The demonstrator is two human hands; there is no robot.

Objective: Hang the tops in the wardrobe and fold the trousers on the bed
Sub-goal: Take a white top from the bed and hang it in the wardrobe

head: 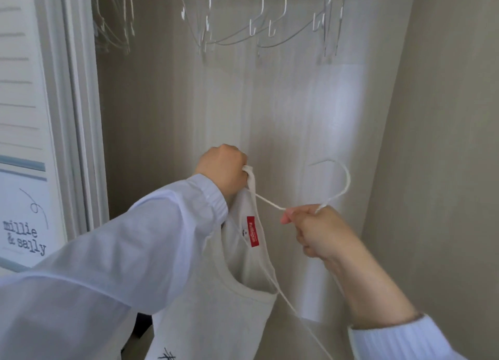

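Note:
A white sleeveless top (216, 305) with a red neck label (253, 231) hangs in front of me inside the wardrobe. My left hand (222, 170) grips one shoulder strap of the top, fingers curled round it. My right hand (318, 232) holds a white hanger (341, 181) just below its hook. One arm of the hanger runs left to the strap, the other slants down past the neck opening. No trousers or bed are in view.
Several bare white hangers (243, 21) hang from the top of the wardrobe. The beige back wall (162, 103) and right side wall (445, 143) enclose the space. At the left stands the white door frame (73, 116) beside a printed panel (24, 224).

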